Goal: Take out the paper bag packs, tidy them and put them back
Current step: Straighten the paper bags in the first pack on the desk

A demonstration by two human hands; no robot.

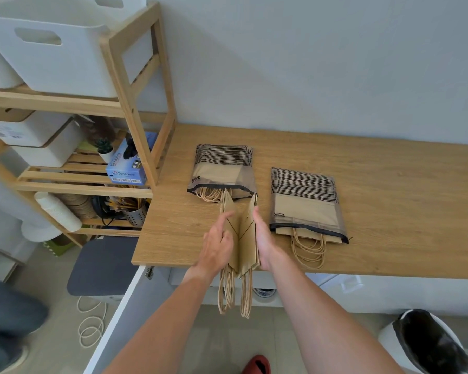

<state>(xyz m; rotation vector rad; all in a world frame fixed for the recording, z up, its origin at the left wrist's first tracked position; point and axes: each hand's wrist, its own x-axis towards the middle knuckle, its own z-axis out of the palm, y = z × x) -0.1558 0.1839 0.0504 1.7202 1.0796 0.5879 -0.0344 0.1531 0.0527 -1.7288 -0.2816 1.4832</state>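
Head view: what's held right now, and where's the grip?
The bundle of folded paper bags, squeezed between left hand and right hand, one on each broad side, near the handle end; the handles hang free.

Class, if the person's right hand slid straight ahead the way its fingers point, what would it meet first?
Probably the open end of the left striped plastic pack of brown paper bags, just beyond the right hand, though depth is unclear.

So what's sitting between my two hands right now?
In the head view, a bundle of folded brown paper bags stands on edge between your left hand and right hand, its twine handles hanging past the edge of the table.
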